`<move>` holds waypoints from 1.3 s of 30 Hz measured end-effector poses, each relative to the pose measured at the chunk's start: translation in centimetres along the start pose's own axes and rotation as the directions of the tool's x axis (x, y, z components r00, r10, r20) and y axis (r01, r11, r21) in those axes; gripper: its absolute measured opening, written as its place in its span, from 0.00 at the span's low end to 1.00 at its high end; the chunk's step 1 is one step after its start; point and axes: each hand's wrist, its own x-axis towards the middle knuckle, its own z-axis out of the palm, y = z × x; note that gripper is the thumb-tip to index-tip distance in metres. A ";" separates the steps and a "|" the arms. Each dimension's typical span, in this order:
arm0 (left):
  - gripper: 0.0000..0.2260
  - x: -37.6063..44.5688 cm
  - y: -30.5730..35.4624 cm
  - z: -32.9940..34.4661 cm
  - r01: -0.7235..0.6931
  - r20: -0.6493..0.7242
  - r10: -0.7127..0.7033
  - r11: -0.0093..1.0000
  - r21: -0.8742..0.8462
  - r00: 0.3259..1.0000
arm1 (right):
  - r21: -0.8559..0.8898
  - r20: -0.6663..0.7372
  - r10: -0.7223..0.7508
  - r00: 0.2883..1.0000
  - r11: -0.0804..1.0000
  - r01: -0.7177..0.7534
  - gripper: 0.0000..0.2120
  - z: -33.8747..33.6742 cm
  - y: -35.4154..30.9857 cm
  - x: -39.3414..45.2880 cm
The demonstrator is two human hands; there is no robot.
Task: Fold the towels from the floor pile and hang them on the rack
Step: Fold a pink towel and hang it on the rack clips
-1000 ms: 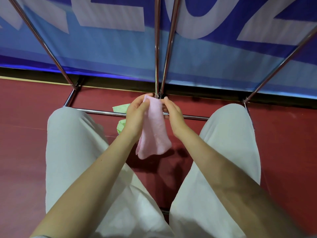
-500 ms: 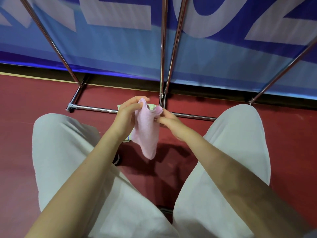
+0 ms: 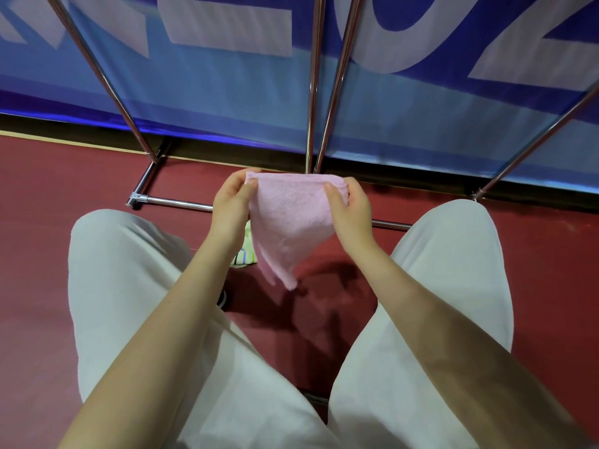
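Behind the rack [image 3: 311,92], large pale letters are printed on a blue banner [image 3: 227,102], but they are cropped at the top edge and no word can be read. No brand or label is seen on the pink towel [image 3: 288,218].

Both forearms are stretched forward between the knees of the pale trousers [image 3: 123,270]. The pink towel is held up in the air by its top edge, in front of the rack's low chrome bar. One top corner is pinched by the left hand [image 3: 231,202], thumb in front and fingers [image 3: 252,172] curled over the back; the other corner is pinched the same way by the right hand [image 3: 351,209]. The top edge is drawn taut between them, and the cloth is left hanging down to a point above the red floor [image 3: 551,270].

A striped light-green towel [image 3: 244,254] is partly seen on the floor, behind the left wrist and the pink towel.

Compared with half a second ago, the hands are spread wider apart, and the towel, then bunched and narrow between them, is opened out flat.
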 end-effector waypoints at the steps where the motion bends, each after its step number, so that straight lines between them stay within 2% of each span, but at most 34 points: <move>1: 0.08 0.0 0.0 0.3 -0.002 -0.012 0.002 1.000 0.001 1.000 | -0.007 -0.009 -0.001 1.000 1.000 0.001 0.10 -0.2 -0.1 0.1; 13: 0.09 -0.5 -1.6 3.0 -0.012 -0.075 0.018 0.998 0.068 0.997 | -0.079 -0.126 0.124 0.984 0.988 -0.134 0.10 -1.0 0.5 0.6; 17: 0.08 -0.8 -1.9 3.7 0.073 -0.060 -0.072 0.997 0.003 0.996 | -0.107 -0.153 0.182 0.971 0.974 -0.200 0.07 -1.0 0.9 0.5; 20: 0.09 -1.3 -2.3 4.5 0.161 -0.088 -0.166 0.985 -0.063 0.982 | -0.146 -0.158 0.217 0.963 0.960 -0.241 0.08 -0.8 0.9 0.0; 24: 0.10 -2.0 -2.8 5.7 0.243 -0.093 -0.261 0.956 -0.164 0.961 | -0.181 -0.108 0.249 0.962 0.947 -0.266 0.09 -0.3 0.7 -0.9; 31: 0.12 -3.2 -3.5 7.8 0.145 -0.114 -0.154 0.986 -0.086 0.982 | -0.004 -0.025 0.318 0.948 0.948 -0.318 0.06 0.6 -0.4 -1.5; 36: 0.10 -3.6 -3.1 8.7 0.074 -0.110 -0.085 0.992 -0.104 0.990 | 0.076 0.015 0.291 0.957 0.954 -0.291 0.06 0.7 -1.0 -1.9; 39: 0.09 -3.6 -2.8 8.8 0.042 -0.108 -0.057 0.990 -0.134 0.992 | 0.086 0.030 0.215 0.976 0.973 -0.216 0.09 0.9 -1.2 -2.0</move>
